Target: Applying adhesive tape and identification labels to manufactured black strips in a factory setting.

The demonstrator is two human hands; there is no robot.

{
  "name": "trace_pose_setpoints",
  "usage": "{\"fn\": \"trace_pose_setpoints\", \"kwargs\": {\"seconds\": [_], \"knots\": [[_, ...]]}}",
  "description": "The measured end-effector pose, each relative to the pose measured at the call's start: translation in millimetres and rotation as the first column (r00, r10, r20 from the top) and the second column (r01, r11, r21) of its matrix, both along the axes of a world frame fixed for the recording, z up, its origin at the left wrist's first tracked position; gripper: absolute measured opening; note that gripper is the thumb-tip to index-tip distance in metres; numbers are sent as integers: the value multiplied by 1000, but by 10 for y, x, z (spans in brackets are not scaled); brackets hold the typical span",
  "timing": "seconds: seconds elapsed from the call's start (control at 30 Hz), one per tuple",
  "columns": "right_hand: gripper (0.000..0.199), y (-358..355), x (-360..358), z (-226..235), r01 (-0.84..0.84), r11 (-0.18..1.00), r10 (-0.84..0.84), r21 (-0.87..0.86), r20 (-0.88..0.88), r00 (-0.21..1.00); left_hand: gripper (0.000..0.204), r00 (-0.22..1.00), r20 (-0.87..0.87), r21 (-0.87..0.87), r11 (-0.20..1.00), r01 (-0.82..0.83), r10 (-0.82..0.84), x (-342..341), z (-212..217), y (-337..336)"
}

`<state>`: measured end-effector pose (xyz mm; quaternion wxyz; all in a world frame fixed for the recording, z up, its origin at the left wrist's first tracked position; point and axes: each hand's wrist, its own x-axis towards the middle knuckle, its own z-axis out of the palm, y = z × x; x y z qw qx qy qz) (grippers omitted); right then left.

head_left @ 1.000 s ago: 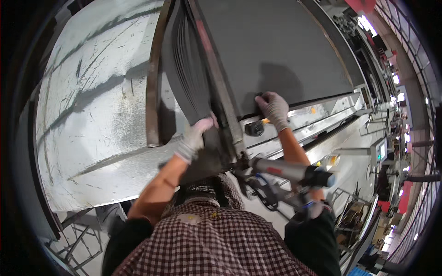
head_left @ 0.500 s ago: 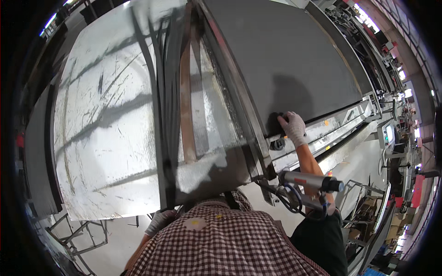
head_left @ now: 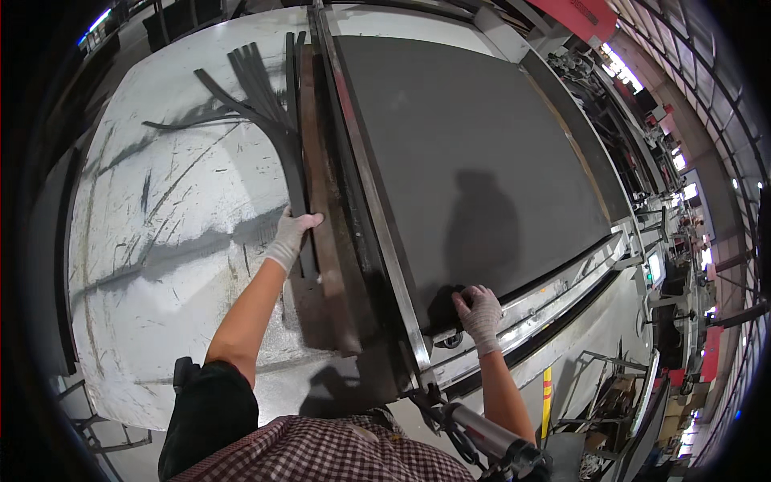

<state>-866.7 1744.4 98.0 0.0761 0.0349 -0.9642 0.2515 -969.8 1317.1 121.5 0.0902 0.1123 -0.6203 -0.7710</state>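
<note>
One curled left hand [head_left: 289, 238] grips dark strips [head_left: 292, 165].

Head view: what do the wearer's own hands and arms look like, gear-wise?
Left hand and right hand each wear a thin, whitish, knit-looking glove reaching over the wrist; whether the fingertips are covered is unclear. Both forearms are bare. A dark short sleeve covers the left upper arm; the right sleeve isn't visible. No clear markings on the gloves.

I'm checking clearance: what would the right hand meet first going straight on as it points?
Likely the dark grey sheet just ahead of the right hand, though it might pass above; depth is unclear.
</note>
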Motion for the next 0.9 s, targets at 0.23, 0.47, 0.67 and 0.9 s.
{"fn": "trace_pose_setpoints", "kwargs": {"seconds": [0.23, 0.47, 0.67, 0.9], "knots": [[28, 10, -130, 0, -23, 1000, 24, -6, 47, 999, 57, 995, -14, 133, 986, -96, 99, -486, -192, 624], [32, 40, -76, -11, -27, 999, 27, -23, -31, 999, 55, 996, -25, 154, 985, -81, 86, -401, -283, 675], [37, 108, 96, 26, -41, 996, 41, -73, -2, 999, 48, 980, 192, 17, 999, -49, 45, 789, -286, 1165], [27, 249, 299, -149, -257, 910, 164, -324, -287, 944, 53, 944, 325, -43, 996, 77, -59, 3066, -661, 1114]]}}
